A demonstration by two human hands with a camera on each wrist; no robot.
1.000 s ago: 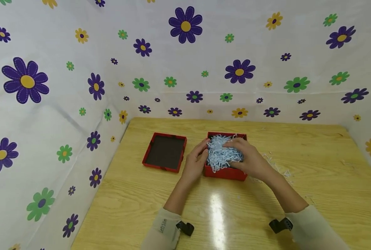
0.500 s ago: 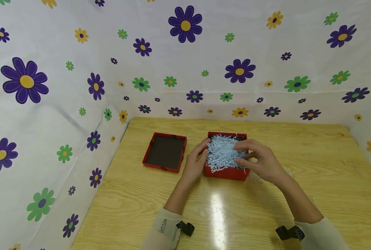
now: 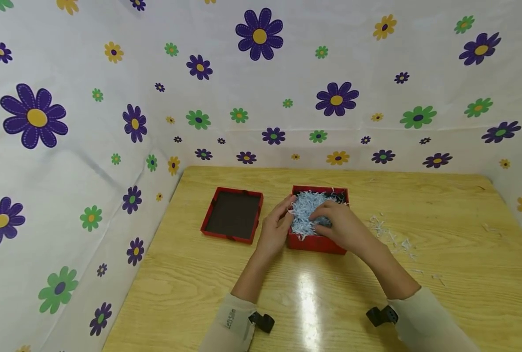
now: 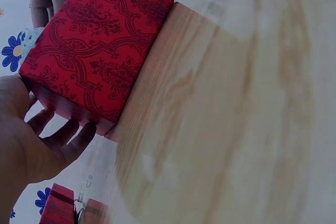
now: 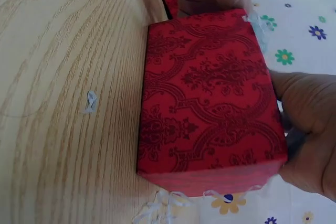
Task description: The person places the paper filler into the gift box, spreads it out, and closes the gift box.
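Note:
A red box [image 3: 315, 243] with a dark damask pattern stands uncovered on the table, filled with light blue shredded paper [image 3: 302, 211]. Against the box's left wall rests my left hand [image 3: 273, 232], its fingers spread along the side in the left wrist view. My right hand [image 3: 346, 226] reaches over the right wall, fingers curled into the shredded paper, with their tips partly buried. In the right wrist view the box's patterned front [image 5: 210, 98] hides most of those fingers.
Left of the box lies a shallow red lid [image 3: 233, 214], its dark inside facing up. Loose paper shreds [image 3: 390, 237] are scattered on the wooden table [image 3: 173, 293] to the right. A flowered white cloth [image 3: 226, 88] hangs behind and at the sides.
My right hand lifted toward the box's right edge, then came back left and down into the shredded paper. The paper has shifted left, baring the dark back right corner. My left hand stays put.

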